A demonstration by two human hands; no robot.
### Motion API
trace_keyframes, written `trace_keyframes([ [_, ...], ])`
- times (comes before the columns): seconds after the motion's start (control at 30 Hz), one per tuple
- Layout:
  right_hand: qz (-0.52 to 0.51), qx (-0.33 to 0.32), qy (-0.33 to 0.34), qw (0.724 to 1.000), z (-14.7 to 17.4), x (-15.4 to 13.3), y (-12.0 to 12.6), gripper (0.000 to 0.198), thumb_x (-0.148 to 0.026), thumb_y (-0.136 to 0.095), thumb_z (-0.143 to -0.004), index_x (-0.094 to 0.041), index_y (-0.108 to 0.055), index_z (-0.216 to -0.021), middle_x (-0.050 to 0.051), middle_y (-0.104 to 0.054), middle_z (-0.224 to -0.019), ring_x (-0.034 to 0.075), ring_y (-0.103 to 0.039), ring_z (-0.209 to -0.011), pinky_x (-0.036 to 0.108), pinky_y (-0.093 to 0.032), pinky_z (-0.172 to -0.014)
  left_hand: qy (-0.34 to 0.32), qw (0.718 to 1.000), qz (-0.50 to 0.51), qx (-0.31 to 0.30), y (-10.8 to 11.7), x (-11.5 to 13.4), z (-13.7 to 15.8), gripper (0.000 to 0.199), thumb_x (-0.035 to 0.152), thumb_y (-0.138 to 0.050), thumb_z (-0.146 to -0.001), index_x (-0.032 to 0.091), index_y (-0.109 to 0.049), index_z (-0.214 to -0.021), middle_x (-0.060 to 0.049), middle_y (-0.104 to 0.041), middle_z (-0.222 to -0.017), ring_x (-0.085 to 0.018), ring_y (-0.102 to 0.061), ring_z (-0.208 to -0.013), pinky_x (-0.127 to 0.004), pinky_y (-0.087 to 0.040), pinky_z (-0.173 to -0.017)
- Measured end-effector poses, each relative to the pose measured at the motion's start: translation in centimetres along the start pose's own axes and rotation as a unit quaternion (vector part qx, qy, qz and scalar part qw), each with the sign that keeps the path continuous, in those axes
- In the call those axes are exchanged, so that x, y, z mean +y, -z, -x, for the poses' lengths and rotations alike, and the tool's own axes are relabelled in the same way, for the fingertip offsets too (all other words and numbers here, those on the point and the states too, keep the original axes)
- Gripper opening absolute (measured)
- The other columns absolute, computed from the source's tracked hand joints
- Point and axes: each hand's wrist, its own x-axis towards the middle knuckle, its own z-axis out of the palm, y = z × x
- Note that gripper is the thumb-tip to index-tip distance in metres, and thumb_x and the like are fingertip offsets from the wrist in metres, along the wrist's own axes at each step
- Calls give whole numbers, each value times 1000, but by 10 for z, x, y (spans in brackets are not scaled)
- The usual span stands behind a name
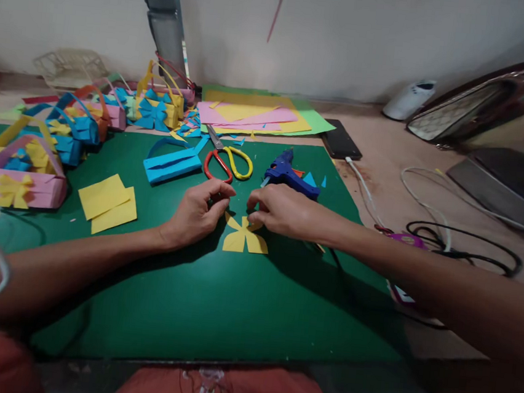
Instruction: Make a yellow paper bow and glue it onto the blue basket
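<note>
A yellow paper bow cutout [235, 241] lies on the green mat, its wide ends toward me. My right hand [276, 205] comes over its upper right part with bent fingers, the tips pressed on the paper and partly hiding it. Beside the upper left tip rests my left hand [198, 212], fingers curled, with a small gap between thumb and forefinger and nothing visible in it. Just beyond the hands are scissors [241, 163] with one red and one yellow handle, and a blue glue gun [287, 173]. A blue folded paper basket [173, 166] sits behind my left hand.
Two yellow paper pieces [107, 201] lie left on the green mat [177, 312]. Several finished paper baskets [22, 189] stand at the far left. Coloured sheets [251, 112] are stacked at the back. A phone [341, 141] with a white cable and a dark cord [492, 259] lie right.
</note>
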Motion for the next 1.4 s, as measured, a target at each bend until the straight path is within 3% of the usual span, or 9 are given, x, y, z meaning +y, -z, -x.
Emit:
trace_keyframes([
  [0.23,-120,-98,-4,988,-19,3,-5,8,-17,-65,-64,-18,-58,-59,-4,-53,-53,9,-45,-49,22,-29,-44,17,999,34,27,3,5,1,12,16,-50,-80,14,-59,-87,-2,-61,-81,-11,-54,-71,-23,-43,-63],
  [0.33,-161,-94,0,982,-14,1,4,12,-15,-61,-67,-18,-54,-57,-6,-47,-48,7,-38,-45,21,-28,-43,65,988,132,46,4,7,1,27,22,-58,-76,14,-55,-102,-4,-60,-90,-12,-55,-77,-23,-44,-62],
  [0.47,-254,-56,10,966,-8,-5,23,16,-17,-59,-72,-18,-51,-58,-9,-40,-43,5,-35,-40,20,-24,-41,184,920,345,20,6,11,1,53,36,-69,-71,15,-48,-115,-7,-61,-100,-14,-59,-81,-24,-48,-66],
  [0.63,-310,-14,16,950,-17,-14,30,16,-13,-58,-72,-16,-52,-58,-9,-42,-43,4,-36,-39,18,-26,-39,262,860,435,-45,7,14,1,42,38,-76,-65,13,-63,-96,-6,-65,-85,-12,-60,-70,-24,-49,-63],
  [0.83,-224,30,28,974,-43,-14,29,19,-21,-55,-81,-17,-52,-63,-5,-49,-51,7,-46,-47,19,-37,-48,285,884,370,12,10,11,-3,27,32,-72,-69,14,-56,-58,4,-48,-49,-4,-42,-44,-19,-36,-45],
  [1.0,-91,148,-23,985,-82,-2,29,16,-27,-57,-83,-13,-57,-92,12,-65,-95,23,-58,-92,31,-43,-74,319,868,380,28,11,11,-10,23,31,-73,-67,13,-59,-68,-1,-60,-61,-10,-56,-53,-24,-45,-54],
  [1.1,-42,150,-56,986,-103,-2,19,36,-25,-67,-78,-13,-56,-110,15,-61,-112,28,-55,-105,41,-43,-85,312,867,386,31,11,9,-11,20,28,-72,-67,13,-58,-66,0,-58,-59,-9,-54,-52,-23,-44,-53],
  [1.27,-48,139,-105,984,-121,-10,16,32,-34,-56,-89,-17,-56,-117,8,-58,-118,21,-59,-101,44,-50,-85,284,878,384,20,11,6,-9,17,26,-70,-69,13,-59,-65,3,-53,-55,-6,-46,-48,-22,-40,-50],
  [1.4,-117,126,-128,977,-118,-11,31,34,-27,-66,-81,-11,-59,-109,7,-65,-93,18,-62,-78,31,-52,-66,268,891,366,2,11,5,-6,22,32,-69,-73,14,-59,-65,1,-53,-57,-7,-47,-50,-24,-40,-52],
])
